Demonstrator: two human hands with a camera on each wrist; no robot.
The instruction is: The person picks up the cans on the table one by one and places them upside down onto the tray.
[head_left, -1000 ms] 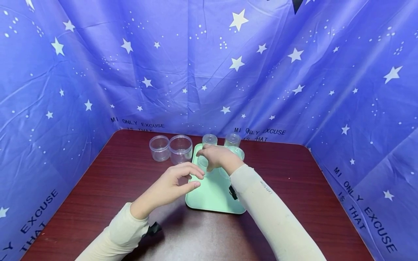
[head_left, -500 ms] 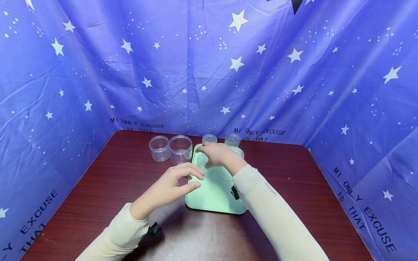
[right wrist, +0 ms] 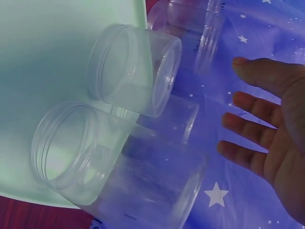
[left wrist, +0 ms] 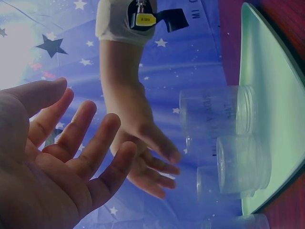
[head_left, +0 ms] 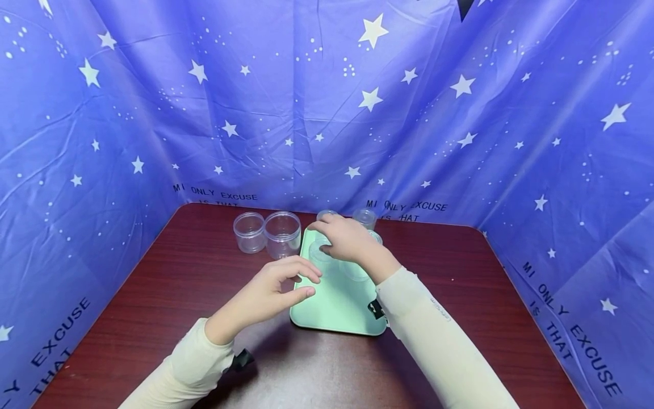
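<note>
My right hand (head_left: pixel 347 241) hovers over the far part of a light green tray (head_left: pixel 334 312). Its fingers are loosely spread, apart from the smaller clear jar (right wrist: pixel 136 69) in the right wrist view. That jar stands on the tray with its threaded rim downward. Beside it is a larger clear jar (right wrist: pixel 119 167), likewise rim down, partly hidden behind my right hand and wrist in the head view. My left hand (head_left: pixel 263 292) hangs over the tray's left edge, fingers relaxed and holding nothing; the left wrist view shows its palm (left wrist: pixel 52 186).
Two clear jars, a smaller one (head_left: pixel 250 234) and a bigger one (head_left: pixel 283 236), stand left of the tray on the dark red table (head_left: pixel 168 272). Behind the tray are two narrower clear containers (head_left: pixel 327 215) (head_left: pixel 364 218). A blue star-printed curtain (head_left: pixel 286 102) surrounds the table.
My right hand has come off the smaller jar and drawn up and slightly right, its forearm shifting right. The jar stays on the tray. My left hand has hardly moved.
</note>
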